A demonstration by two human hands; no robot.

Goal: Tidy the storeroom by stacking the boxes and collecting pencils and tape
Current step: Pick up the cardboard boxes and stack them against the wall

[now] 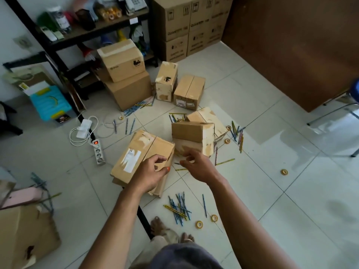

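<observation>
From the head camera I see my left hand point(153, 171) over the near end of a flat cardboard box point(141, 160) on the floor tiles point(252, 191), fingers curled, possibly pinching its edge. My right hand point(196, 166) hovers beside it, loosely curled, holding nothing. Pencils point(178, 209) and tape rolls point(199, 224) lie scattered near my feet.

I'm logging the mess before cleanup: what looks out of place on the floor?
Pencils and tape rolls lie scattered over the tiles among loose boxes; the nearest box has torn labels.
</observation>
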